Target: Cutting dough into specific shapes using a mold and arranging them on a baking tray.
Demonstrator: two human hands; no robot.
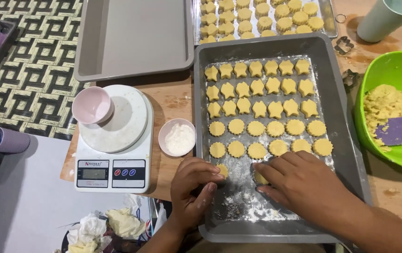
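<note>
A grey baking tray (341, 122) holds rows of yellow cut-out dough pieces (257, 110), star shapes at the far end and round scalloped ones nearer. My left hand (192, 187) pinches a round dough piece (222, 170) at the tray's near left, on the floured bottom. My right hand (299, 180) lies flat inside the tray, fingertips on another dough piece (260, 178) that is mostly hidden under them.
A white kitchen scale (114, 140) with a pink cup (92, 105) stands left of the tray. A small bowl of flour (178, 137) sits between them. An empty grey tray (133, 37) and a filled tray (261, 18) lie behind. A green bowl of dough (393, 107) with a purple scraper is at right.
</note>
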